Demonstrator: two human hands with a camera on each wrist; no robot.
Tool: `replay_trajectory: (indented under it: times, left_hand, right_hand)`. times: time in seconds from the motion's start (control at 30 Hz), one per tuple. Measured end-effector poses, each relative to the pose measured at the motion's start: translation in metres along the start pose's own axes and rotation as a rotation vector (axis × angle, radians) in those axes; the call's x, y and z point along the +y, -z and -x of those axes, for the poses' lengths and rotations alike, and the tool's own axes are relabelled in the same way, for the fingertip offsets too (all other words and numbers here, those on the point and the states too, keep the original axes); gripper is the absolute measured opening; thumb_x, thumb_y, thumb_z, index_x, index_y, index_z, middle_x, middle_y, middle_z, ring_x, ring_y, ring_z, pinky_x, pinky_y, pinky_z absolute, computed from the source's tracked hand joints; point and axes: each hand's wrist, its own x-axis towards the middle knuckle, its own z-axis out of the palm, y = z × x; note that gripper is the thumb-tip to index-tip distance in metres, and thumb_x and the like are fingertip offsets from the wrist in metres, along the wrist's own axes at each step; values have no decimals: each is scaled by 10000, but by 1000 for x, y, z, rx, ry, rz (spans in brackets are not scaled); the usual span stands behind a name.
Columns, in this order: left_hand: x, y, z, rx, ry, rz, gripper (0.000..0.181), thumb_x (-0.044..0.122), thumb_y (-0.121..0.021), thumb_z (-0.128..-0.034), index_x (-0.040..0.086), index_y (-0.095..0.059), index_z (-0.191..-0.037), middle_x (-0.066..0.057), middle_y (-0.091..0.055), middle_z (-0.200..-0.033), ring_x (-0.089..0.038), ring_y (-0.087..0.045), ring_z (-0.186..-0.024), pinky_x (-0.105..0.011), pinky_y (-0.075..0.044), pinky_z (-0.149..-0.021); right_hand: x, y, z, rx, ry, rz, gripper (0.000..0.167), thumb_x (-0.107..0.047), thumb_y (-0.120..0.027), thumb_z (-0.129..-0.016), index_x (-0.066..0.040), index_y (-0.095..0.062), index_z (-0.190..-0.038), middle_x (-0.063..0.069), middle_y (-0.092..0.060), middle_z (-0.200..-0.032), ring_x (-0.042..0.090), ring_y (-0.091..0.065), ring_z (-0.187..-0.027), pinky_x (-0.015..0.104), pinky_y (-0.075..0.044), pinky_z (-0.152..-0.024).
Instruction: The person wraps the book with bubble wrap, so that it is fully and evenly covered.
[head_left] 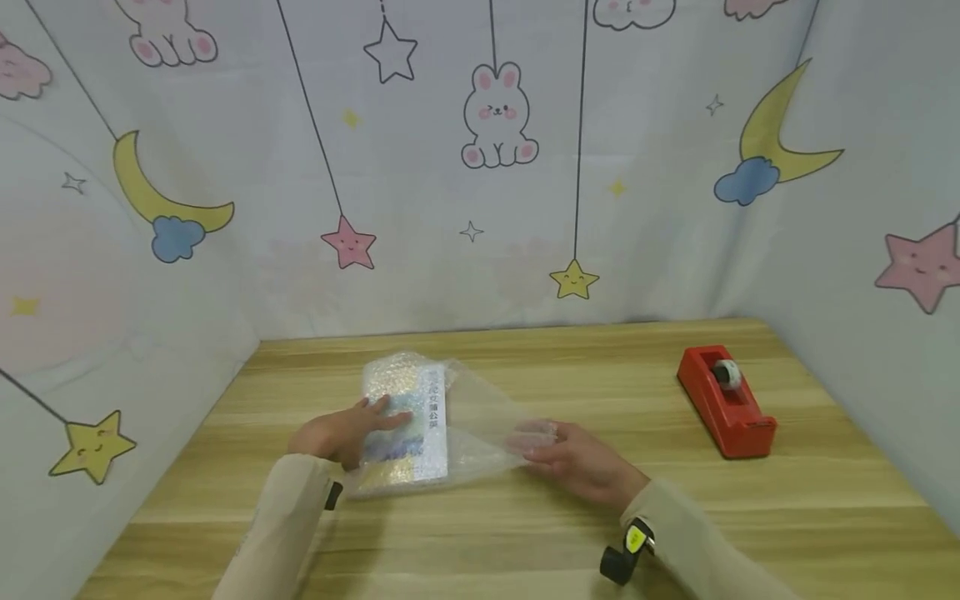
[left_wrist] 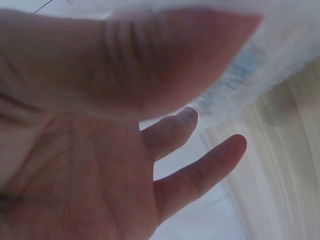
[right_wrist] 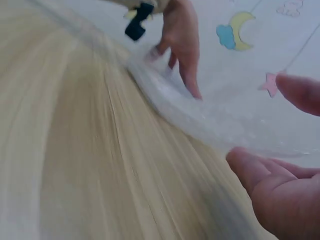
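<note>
A book (head_left: 433, 421) with a printed cover and a white strip of characters lies flat on the table inside a clear bubble wrap sheet (head_left: 480, 408). My left hand (head_left: 341, 435) rests on the wrapped book's left side, its fingers spread over the cover. In the left wrist view the thumb (left_wrist: 175, 60) hides part of the wrap. To the right, the loose end of the wrap stretches to my right hand (head_left: 581, 458). The right wrist view has that wrap (right_wrist: 200, 117) running between thumb and fingers, which stand apart.
A red tape dispenser (head_left: 727, 404) with a roll of tape (head_left: 727, 375) stands at the table's right. White cloth (head_left: 420, 167) printed with stars, moons and rabbits hangs behind the wooden table (head_left: 487, 550) and along both sides.
</note>
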Motion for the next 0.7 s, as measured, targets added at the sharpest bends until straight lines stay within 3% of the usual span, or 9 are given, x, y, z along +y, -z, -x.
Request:
replay_trajectory:
  times: [0.17, 0.37, 0.5, 0.7]
  left_hand:
    - [-3, 2, 0, -16, -38, -27, 1068, -315, -506, -726, 303, -315, -1575, -119, -38, -1711, -422, -3, -1568, -224, -357, -482]
    - [-8, 0, 1, -17, -107, -44, 1077, -320, -520, -692, 244, -308, -1585, -200, -42, -1694, -486, -12, -1544, -225, -358, -479]
    - [-10, -1, 0, -17, -118, -34, 1076, -314, -538, -684, 236, -316, -1582, -217, -35, -1688, -515, -9, -1531, -224, -383, -485]
    - [-12, 0, -2, -26, -111, -34, 1064, -300, -543, -710, 257, -306, -1585, -189, -31, -1697, -488, 0, -1544, -229, -377, -489]
  right_hand:
    - [10, -30, -14, 31, 18, -27, 692, 72, -547, -937, 102, -199, -1534, 205, -385, -1565, 57, -600, -1097, 184, -512, -933]
    - [21, -59, -30, 90, 30, -2, 777, 107, -574, -889, 65, -187, -1562, 258, -225, -1635, 113, -565, -1186, 200, -508, -984]
    - [26, -69, -39, 131, 49, 28, 802, 99, -581, -878, 58, -172, -1566, 259, -235, -1630, 249, -502, -1346, 305, -443, -1126]
    - [28, -77, -46, 157, 66, 106, 831, 43, -586, -888, 45, -127, -1580, 250, -148, -1663, 411, -248, -1520, 502, -213, -1252]
